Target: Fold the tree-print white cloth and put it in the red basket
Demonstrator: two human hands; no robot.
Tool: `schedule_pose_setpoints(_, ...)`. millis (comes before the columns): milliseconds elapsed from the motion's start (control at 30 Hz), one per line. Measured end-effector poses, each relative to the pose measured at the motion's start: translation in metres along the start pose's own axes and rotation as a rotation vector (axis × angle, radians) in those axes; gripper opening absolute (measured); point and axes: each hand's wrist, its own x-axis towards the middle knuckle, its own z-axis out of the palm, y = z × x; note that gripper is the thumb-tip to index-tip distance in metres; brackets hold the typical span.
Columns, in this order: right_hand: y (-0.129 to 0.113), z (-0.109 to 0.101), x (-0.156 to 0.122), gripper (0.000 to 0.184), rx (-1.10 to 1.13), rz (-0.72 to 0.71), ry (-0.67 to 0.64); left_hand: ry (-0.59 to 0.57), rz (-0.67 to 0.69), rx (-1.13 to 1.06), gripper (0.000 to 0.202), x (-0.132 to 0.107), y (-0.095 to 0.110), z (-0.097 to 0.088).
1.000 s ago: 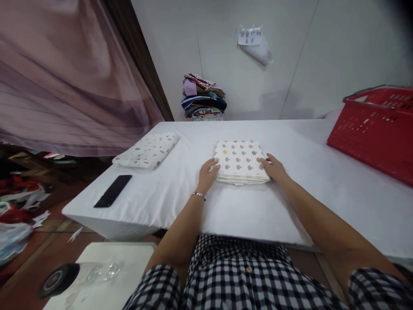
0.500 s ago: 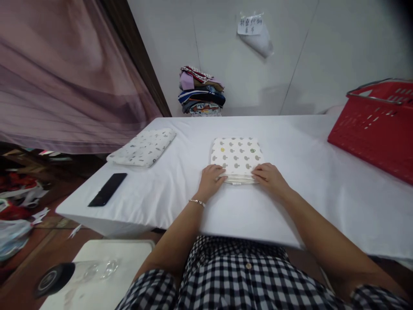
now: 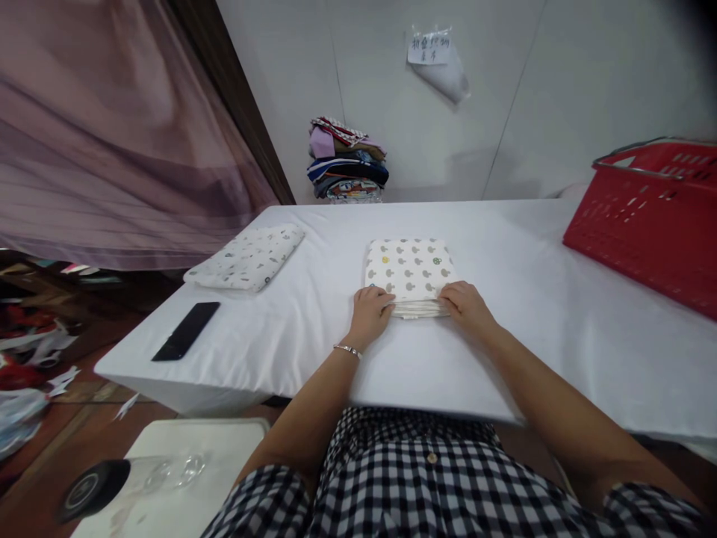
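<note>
A folded white cloth (image 3: 411, 269) with a grey print and a yellow and a green mark lies flat on the white-covered table (image 3: 504, 284) before me. Its layered near edge faces me. My left hand (image 3: 370, 312) grips the near left corner, fingers on top and thumb at the edge. At the near right corner, my right hand (image 3: 466, 306) pinches the cloth the same way. Farther left lies another folded white cloth (image 3: 249, 258) with small dark prints, touched by neither hand.
A black phone (image 3: 187, 330) rests near the table's left edge. At the right stands a red basket (image 3: 644, 224). Behind the table is a stack of folded clothes (image 3: 347, 164). A white stool (image 3: 168, 478) with a clear bottle (image 3: 134, 478) on it stands at lower left.
The view has shifted slightly. Both hands stay on the near corners of the cloth, with the left fingers moved a little; the cloth lies almost as before.
</note>
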Motion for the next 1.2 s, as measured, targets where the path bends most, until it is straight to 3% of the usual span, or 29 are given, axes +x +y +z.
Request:
schedule_pose_setpoints(467, 0.004, -0.001, 0.0, 0.023, -0.028, -0.035, -0.128, 0.048, 0.01, -0.065, 0.015, 0.002, 0.0, -0.004)
schedule_pose_setpoints(733, 0.001, 0.001, 0.002, 0.026, -0.078, -0.01, -0.12, 0.061, 0.062, -0.058, 0.017, 0.001, 0.0, -0.002)
schedule_pose_setpoints(933, -0.006, -0.002, 0.001, 0.026, -0.091, -0.005, -0.064, 0.026, 0.039, -0.06, 0.015, 0.001, 0.002, -0.001)
schedule_pose_setpoints(1200, -0.007, -0.002, -0.001, 0.021, -0.061, -0.039, -0.091, 0.009, 0.036, -0.037, 0.016, 0.002, 0.001, 0.001)
